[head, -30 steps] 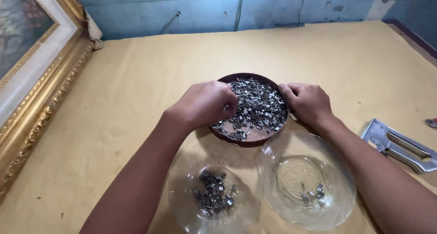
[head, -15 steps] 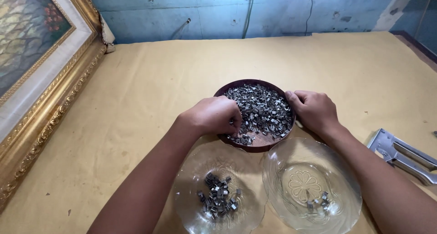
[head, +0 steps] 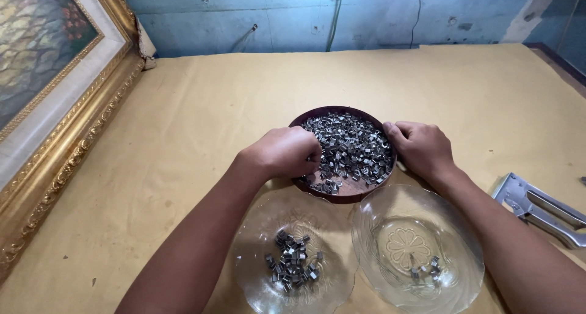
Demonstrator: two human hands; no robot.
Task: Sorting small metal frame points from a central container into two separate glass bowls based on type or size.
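framing workshop | gilt picture frame [head: 55,137] | staple gun [head: 540,209] | paper-covered bench [head: 201,106] | bare concrete wall [head: 293,14]

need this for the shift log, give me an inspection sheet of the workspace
surface: tan paper-covered table, a few specks
job's things: brown dish heaped with small metal clips; left glass plate with a small pile; right glass plate with a few
clutter: metal staple gun at right edge
hands: left hand in the clips, closed or not unclear; right hand on the dish rim
cables: cords down the wall
surroundings: gilt-framed painting at left, blue wall
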